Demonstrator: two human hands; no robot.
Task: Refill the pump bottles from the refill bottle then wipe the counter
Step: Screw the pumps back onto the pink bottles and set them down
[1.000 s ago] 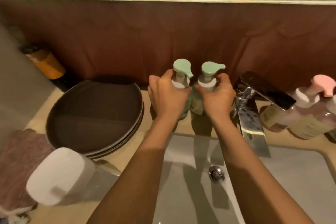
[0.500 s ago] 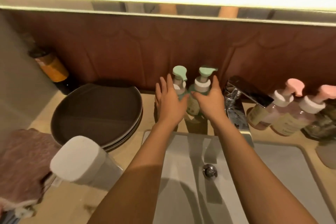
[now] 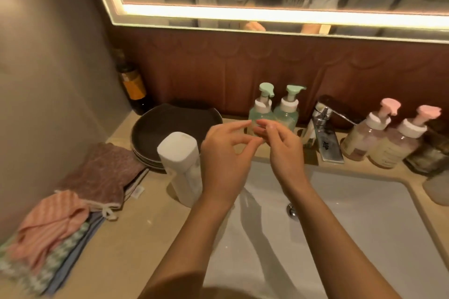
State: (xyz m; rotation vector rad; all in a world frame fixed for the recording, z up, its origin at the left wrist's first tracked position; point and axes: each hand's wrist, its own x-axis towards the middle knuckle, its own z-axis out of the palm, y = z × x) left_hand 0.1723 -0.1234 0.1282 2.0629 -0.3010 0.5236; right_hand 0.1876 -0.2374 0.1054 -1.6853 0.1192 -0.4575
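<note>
Both hands are empty, fingers loosely bent, tips nearly meeting: left hand (image 3: pixel 226 153), right hand (image 3: pixel 285 150). Just beyond them stand the left green bottle (image 3: pixel 260 114) and right green bottle (image 3: pixel 289 114), touching and tinted green inside; the fill level is unclear. The white refill (image 3: pixel 179 160) stands just left of the left hand.

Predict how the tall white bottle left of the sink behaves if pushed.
Probably tippy: the white bottle stands tall and narrow, close beside the sink. Its smooth sides may be slippery to grip. Weight is unclear, since it is opaque and hides the fill level.
</note>
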